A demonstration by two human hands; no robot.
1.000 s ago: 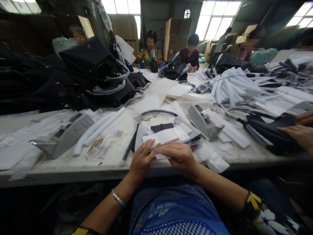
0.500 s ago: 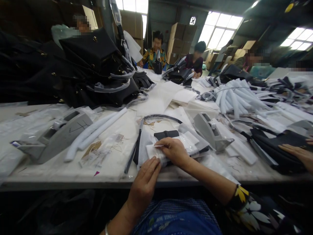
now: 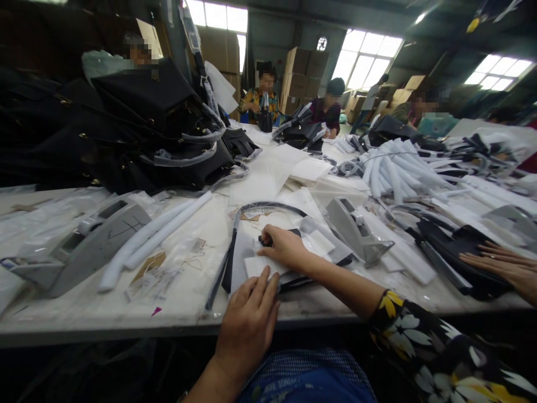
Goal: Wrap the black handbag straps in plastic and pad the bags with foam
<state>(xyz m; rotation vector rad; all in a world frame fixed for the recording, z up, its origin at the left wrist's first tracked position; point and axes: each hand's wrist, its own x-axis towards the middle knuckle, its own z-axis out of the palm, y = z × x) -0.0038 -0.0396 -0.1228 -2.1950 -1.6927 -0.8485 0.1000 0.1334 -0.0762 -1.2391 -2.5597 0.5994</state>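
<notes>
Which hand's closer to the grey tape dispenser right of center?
Right. The right hand lies just left of the tape dispenser; the left hand is farther, down-left of it.

Matt white foam sheet (image 3: 262, 263), smooth black leather-look strap (image 3: 235, 238), glossy clear plastic bags (image 3: 168, 268), grey matt plastic tape dispenser (image 3: 354, 229), pale scuffed bench (image 3: 104, 313)

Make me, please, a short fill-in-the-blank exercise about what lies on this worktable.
1. The right hand rests on a ____ sheet, and the left hand touches the sheet's near edge.
2. The tape dispenser just right of the right hand is ____ in colour.
3. The handbags piled at the far left of the table are ____.
4. The foam tubes lie on the person's ____ side.
Missing words: white; grey; black; left.
</notes>
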